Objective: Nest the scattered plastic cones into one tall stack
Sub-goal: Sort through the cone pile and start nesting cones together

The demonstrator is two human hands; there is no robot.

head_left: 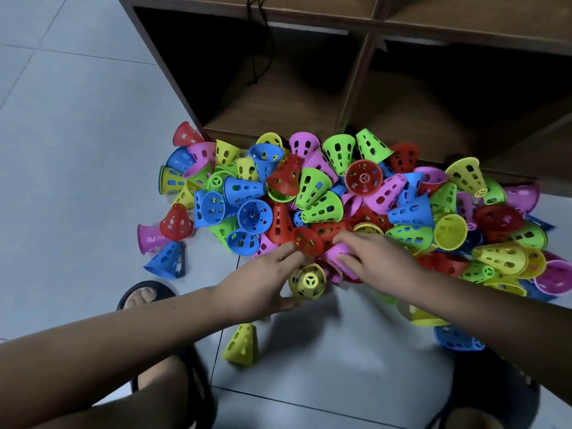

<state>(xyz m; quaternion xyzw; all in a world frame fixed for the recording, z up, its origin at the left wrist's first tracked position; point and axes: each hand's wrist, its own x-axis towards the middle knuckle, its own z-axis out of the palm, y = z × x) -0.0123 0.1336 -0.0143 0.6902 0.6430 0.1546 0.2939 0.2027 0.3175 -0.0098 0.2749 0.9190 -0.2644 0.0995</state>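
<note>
A big heap of perforated plastic cones (312, 187) in red, blue, green, yellow and pink lies on the floor against a wooden shelf. My left hand (266, 283) reaches in from the lower left. Its fingertips touch a red cone (308, 241) and its thumb lies under a yellow cone (308, 281); whether it grips either is unclear. My right hand (377, 261) comes in from the right, its fingers closed around a pink cone (335, 253) at the heap's near edge. No stack of nested cones is visible.
A loose yellow cone (243, 343) stands near my left foot. A blue cone (456, 339) and another yellow cone (425, 317) lie under my right forearm. The open wooden shelf (278, 106) backs the heap. My sandalled feet (145, 295) rest on grey floor tiles (77, 150).
</note>
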